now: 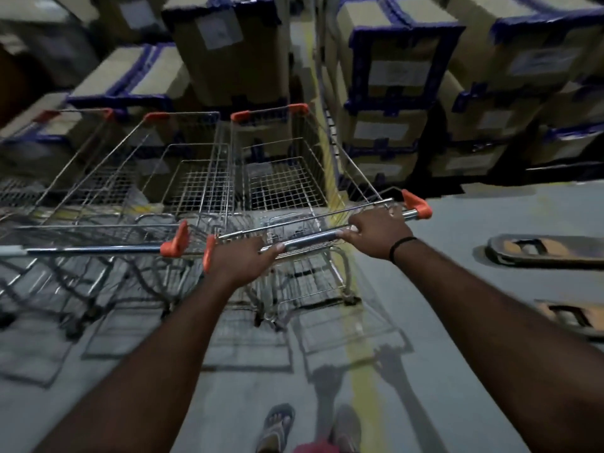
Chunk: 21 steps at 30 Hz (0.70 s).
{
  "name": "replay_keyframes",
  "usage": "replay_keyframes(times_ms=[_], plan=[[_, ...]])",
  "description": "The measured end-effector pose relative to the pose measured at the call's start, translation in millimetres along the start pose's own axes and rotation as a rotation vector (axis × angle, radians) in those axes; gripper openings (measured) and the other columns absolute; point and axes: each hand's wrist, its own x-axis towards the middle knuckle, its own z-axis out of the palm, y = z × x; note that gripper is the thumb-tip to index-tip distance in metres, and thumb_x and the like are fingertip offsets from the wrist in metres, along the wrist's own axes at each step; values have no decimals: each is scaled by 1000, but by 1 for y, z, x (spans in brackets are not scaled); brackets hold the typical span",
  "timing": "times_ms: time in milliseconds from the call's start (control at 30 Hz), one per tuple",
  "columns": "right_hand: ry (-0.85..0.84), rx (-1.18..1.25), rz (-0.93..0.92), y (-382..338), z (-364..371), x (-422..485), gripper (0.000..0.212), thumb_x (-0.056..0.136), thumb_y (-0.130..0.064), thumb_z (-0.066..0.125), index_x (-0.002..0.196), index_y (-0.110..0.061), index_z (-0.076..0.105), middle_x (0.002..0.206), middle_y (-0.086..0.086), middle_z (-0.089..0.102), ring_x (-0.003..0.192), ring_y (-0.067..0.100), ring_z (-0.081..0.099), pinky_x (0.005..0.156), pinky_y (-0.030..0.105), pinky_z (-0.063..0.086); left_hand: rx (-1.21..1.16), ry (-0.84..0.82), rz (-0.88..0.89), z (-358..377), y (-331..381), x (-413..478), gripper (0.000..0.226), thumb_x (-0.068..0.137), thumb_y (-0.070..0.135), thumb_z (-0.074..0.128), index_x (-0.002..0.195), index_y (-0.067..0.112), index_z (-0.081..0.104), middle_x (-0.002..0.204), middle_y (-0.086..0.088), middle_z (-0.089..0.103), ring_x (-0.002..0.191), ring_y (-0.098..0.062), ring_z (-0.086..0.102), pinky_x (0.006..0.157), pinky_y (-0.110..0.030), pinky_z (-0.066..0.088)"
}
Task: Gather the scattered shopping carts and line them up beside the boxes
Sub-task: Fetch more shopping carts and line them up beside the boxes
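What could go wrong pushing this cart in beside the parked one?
1. The left grip holds the handle close to the orange cap of the parked cart; knuckles could get pinched if the carts close up.
2. The front of the pushed cart is near the stacked boxes; a hard push may ram them.

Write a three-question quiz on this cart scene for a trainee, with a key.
1. True or false: the left hand and the right hand both grip the same cart handle.
2. The handle's end caps are: A green, B orange, C black.
3. Fill in: the dark wristband is on the ___ arm.
Key: 1 true; 2 B; 3 right.
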Motion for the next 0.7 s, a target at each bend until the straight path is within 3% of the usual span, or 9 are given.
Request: replay_keyframes(times_ms=[100, 200, 300, 367, 467, 533, 600, 700], plan=[[64, 3, -56, 15, 6, -4, 57, 87, -80, 38, 76, -27, 56, 84, -2, 59, 98, 27, 61, 108, 55, 29, 42, -7, -18, -4, 7, -9, 110, 69, 98, -5, 126, 32, 61, 130, -3, 68, 123, -25, 62, 116, -62, 21], [87, 31, -95, 17, 11, -9, 61, 84, -83, 37, 65, -25, 47, 75, -5, 55, 88, 26, 59, 100, 51, 33, 51, -15, -40, -2, 12, -19, 95, 78, 95, 7, 123, 32, 62, 130, -1, 68, 122, -25, 62, 118, -60, 15], [94, 29, -126, 15, 16, -21, 62, 80, -86, 33, 65, -27, 47, 73, -5, 57, 82, 24, 57, 96, 50, 35, 23, -18, -50, -1, 10, -33, 93, 79, 95, 11, 126, 32, 62, 131, 1, 67, 124, -22, 60, 119, -60, 14], [86, 15, -132, 12, 19, -34, 61, 82, -84, 36, 67, -27, 50, 74, -6, 56, 80, 23, 55, 96, 50, 35, -7, -20, -50, -1, 10, -48, 95, 77, 96, 14, 128, 31, 63, 131, -1, 67, 123, -24, 61, 118, -59, 22], [76, -31, -134, 1, 24, -57, 62, 83, -86, 34, 73, -27, 52, 74, -6, 55, 83, 24, 58, 98, 51, 35, -20, 10, -34, 1, 7, -73, 83, 82, 91, 22, 116, 31, 67, 122, -2, 71, 118, -25, 63, 119, -59, 21], [80, -47, -139, -7, 28, -73, 64, 81, -88, 31, 74, -28, 53, 74, -5, 56, 84, 25, 61, 99, 51, 35, -10, 1, -44, 6, 0, -89, 91, 77, 97, 14, 112, 32, 67, 118, 2, 72, 116, -22, 64, 119, -61, 15], [89, -44, -142, -15, 31, -92, 64, 81, -88, 29, 75, -29, 52, 74, -6, 55, 84, 24, 61, 99, 51, 36, -11, -14, -46, 12, -8, -105, 103, 68, 101, 6, 115, 32, 68, 117, 2, 72, 114, -22, 64, 117, -60, 21], [107, -46, -196, -29, 35, -121, 59, 84, -86, 31, 71, -30, 43, 74, -7, 53, 84, 23, 62, 91, 44, 41, -22, 11, -18, 21, -20, -132, 103, 66, 102, 5, 108, 33, 68, 109, 2, 73, 108, -22, 66, 114, -56, 27]])
